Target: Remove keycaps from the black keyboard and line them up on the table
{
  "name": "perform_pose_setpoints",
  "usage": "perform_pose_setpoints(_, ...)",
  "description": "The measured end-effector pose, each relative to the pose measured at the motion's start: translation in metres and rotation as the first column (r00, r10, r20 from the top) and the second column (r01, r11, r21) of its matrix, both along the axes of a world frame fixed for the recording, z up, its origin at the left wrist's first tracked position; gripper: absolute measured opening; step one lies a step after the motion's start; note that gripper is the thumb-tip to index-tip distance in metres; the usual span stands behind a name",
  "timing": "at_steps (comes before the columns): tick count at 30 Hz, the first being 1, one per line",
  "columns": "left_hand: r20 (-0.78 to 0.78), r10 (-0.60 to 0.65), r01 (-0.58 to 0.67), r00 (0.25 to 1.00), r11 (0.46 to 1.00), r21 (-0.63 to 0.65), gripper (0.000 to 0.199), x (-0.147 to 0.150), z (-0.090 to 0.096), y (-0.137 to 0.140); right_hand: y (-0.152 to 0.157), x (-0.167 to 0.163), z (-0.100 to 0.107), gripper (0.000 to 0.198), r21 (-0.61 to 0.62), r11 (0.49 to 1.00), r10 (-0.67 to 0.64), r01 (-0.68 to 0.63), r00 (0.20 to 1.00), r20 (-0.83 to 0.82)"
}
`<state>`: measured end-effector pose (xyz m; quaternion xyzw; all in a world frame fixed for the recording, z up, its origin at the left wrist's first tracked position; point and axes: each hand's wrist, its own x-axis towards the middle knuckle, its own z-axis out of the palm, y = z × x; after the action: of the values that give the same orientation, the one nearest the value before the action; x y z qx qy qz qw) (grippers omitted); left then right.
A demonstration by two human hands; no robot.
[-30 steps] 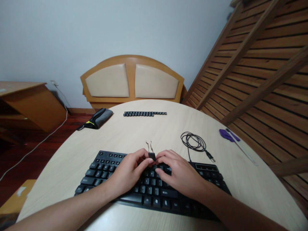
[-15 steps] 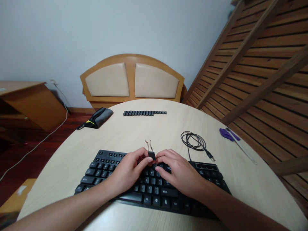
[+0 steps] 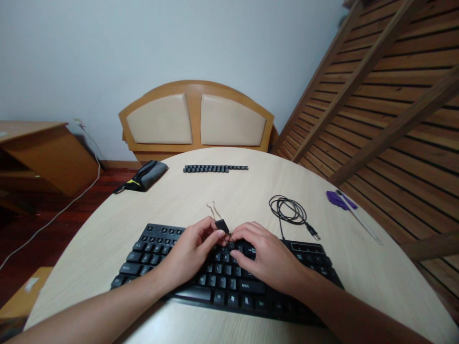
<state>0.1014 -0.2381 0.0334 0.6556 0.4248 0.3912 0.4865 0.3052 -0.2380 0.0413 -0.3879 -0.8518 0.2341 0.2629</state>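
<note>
My left hand (image 3: 191,246) is closed around a keycap puller (image 3: 222,225), a small black block with thin wire prongs pointing up and away. Its lower end meets a black keycap (image 3: 231,245), which my right hand (image 3: 265,248) pinches between thumb and fingers. Both hands are above the middle of a black keyboard (image 3: 193,292). Along the keyboard's upper left the key posts stand bare, while the lower rows carry their caps. My fingers partly cover the contact between puller and keycap.
Removed keycaps (image 3: 206,168) form two rows at the table's far side. The coiled USB cable (image 3: 288,210) lies behind the keyboard. A grey-black pouch (image 3: 145,176) sits far left. At right are a purple cloth (image 3: 339,200) and a thin white brush-like stick (image 3: 362,220).
The puller has tilted left and its upper prongs have swung that way. A dark keycap now shows more clearly between the hands. My right hand has barely moved.
</note>
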Motion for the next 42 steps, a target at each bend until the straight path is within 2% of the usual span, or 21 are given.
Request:
perform_pose_setpoints(9,-0.047,-0.007,0.007,0.999,1.000,0.010,0.020,-0.0015,0.0008,-0.0001,0.0002,-0.0004,0.0005,0.015,-0.035,0.999,-0.014,0.013,1.000,-0.013)
perform_pose_setpoints(16,-0.041,-0.017,0.017,0.999,1.000,0.012,0.021,-0.0014,0.0018,-0.0011,-0.0013,0.0000,-0.0016,0.028,-0.088,0.995,-0.062,0.055,0.995,-0.080)
perform_pose_setpoints(28,-0.005,0.019,-0.019,1.000,1.000,-0.019,0.019,0.0012,0.0029,-0.0006,-0.0018,0.0012,-0.0023,0.028,-0.043,0.999,-0.019,0.015,0.996,-0.092)
perform_pose_setpoints(42,-0.129,0.046,-0.035,0.991,0.996,0.088,0.018,0.0007,0.0052,-0.0044,-0.0026,0.0010,-0.0003,0.018,0.000,1.000,0.006,-0.006,0.994,-0.108)
